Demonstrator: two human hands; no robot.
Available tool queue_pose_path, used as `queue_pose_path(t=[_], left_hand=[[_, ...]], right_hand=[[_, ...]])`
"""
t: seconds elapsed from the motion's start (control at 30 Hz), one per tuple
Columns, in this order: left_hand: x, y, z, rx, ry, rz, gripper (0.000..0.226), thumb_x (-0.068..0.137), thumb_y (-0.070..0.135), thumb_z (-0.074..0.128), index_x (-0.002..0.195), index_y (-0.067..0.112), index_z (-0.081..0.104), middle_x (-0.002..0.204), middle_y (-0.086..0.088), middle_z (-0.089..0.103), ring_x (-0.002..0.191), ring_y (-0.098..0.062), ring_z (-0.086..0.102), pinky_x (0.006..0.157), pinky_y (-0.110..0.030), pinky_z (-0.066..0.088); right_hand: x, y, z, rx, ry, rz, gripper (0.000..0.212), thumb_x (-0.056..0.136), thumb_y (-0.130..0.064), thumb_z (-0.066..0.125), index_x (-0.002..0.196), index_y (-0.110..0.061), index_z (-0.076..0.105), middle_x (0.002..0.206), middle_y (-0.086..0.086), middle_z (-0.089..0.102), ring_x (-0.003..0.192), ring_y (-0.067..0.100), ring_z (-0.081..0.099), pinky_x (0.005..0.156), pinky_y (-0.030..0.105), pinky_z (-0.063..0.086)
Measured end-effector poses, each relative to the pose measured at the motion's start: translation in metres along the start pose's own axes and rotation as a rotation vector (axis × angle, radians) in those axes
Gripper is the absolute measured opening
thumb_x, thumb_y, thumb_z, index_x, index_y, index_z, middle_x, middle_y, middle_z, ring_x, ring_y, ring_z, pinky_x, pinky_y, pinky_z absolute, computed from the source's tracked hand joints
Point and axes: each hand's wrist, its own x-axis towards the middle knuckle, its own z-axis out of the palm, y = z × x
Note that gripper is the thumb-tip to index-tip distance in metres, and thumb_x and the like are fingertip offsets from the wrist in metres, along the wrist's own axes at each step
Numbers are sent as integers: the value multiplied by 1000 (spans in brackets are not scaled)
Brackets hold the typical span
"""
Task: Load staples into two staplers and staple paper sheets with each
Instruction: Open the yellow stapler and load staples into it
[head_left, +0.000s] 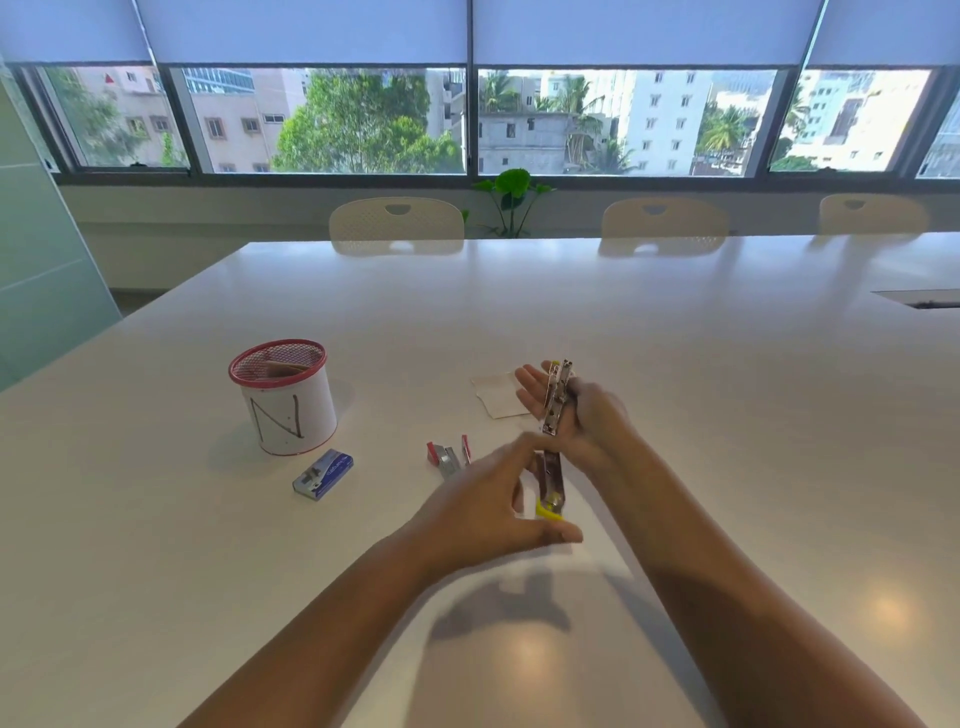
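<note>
Yellow stapler (551, 478) half hidden by left hand (493, 512).

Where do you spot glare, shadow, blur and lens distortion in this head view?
Head view: soft glare patches on the white table near the bottom; the arms' shadow falls below the left hand; the yellow stapler and right hand look slightly motion-blurred; the window frame and table edges bow, a wide-angle effect.
</note>
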Motion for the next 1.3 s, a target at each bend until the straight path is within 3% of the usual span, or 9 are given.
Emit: queue_pose_path(t=[0.13,0.23,0.33,0.43,0.53,0.83,1.0,1.17,1.3], left_hand=[[2,-1,8,-147,-29,26,58,66,53,72,110,53,34,103,23,49,84,0,51,75,-23,52],[4,-2,11,-218,1,2,53,67,48,73,99,60,32,105,26,46,82,2,53,75,-20,52],[6,-4,10,-215,59,-2,54,67,44,75,101,57,36,109,25,44,84,0,54,72,-14,50],[6,-8,7,-175,80,34,57,67,40,77,111,45,42,112,25,43,81,6,51,65,-4,43],[5,-11,5,-92,67,48,57,68,42,76,110,49,38,103,36,38,83,14,48,65,-3,42],[8,-16,10,-1,65,69,57,68,42,74,115,41,43,108,26,42,89,0,53,76,-28,54],[8,-18,11,35,57,85,55,69,41,74,115,40,43,113,24,45,87,1,54,77,-30,54],[8,-19,11,38,39,98,52,70,39,74,114,43,46,114,22,46,87,1,53,73,-22,51],[8,-19,13,47,19,108,54,68,43,75,113,45,46,113,26,45,88,0,54,76,-25,51]], right_hand=[[-2,0,-1,-54,11,47,37,102,-21,24,99,-5,57,72,10,74,65,19,72,55,32,58],[-2,5,0,-210,-4,-31,41,102,-28,25,102,-2,57,90,15,72,72,21,72,60,30,60],[-1,11,-2,-438,-42,-158,48,100,-41,24,113,-5,54,101,13,69,78,24,69,59,31,57],[-2,9,-3,-387,-99,-51,50,99,-46,24,116,-9,53,98,7,70,72,18,70,55,27,56],[-2,6,-2,-206,-114,69,47,97,-48,31,110,-11,57,82,5,74,57,14,68,48,22,53],[4,-1,-6,-67,-70,86,30,92,-43,49,86,-18,65,70,-5,72,46,6,61,48,17,49],[2,-2,-5,-89,-57,75,29,90,-41,48,82,-18,64,61,-5,68,43,7,57,49,18,46],[4,-2,-9,-106,6,70,46,89,-59,43,74,-17,58,49,-5,56,39,9,50,51,20,40],[5,-3,-11,-107,26,97,35,90,-46,46,77,-16,59,49,-5,57,39,9,51,49,18,42]])
